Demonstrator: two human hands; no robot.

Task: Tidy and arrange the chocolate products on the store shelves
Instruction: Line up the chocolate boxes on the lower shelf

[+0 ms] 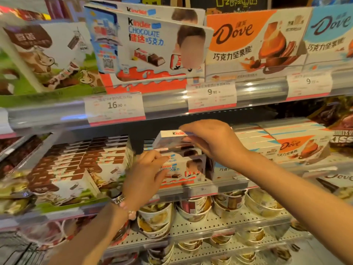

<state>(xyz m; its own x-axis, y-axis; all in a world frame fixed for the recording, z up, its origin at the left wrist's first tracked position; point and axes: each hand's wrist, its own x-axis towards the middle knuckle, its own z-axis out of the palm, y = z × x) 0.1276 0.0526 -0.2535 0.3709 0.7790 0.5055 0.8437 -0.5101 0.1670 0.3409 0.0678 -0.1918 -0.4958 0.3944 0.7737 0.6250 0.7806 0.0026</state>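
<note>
On the middle shelf a row of white and red Kinder chocolate boxes stands between brown-and-white cow-print boxes and orange Dove boxes. My right hand grips a single Kinder box, held tilted just above the row. My left hand rests on the left front corner of the front Kinder box, fingers curled at its upper edge. A watch and a bead bracelet sit on my left wrist.
The upper shelf holds large display boxes: cow-print, Kinder, orange Dove and blue Dove. Price tags hang on the shelf rail. Round tubs fill the perforated shelves below. Dark bags lie at the right.
</note>
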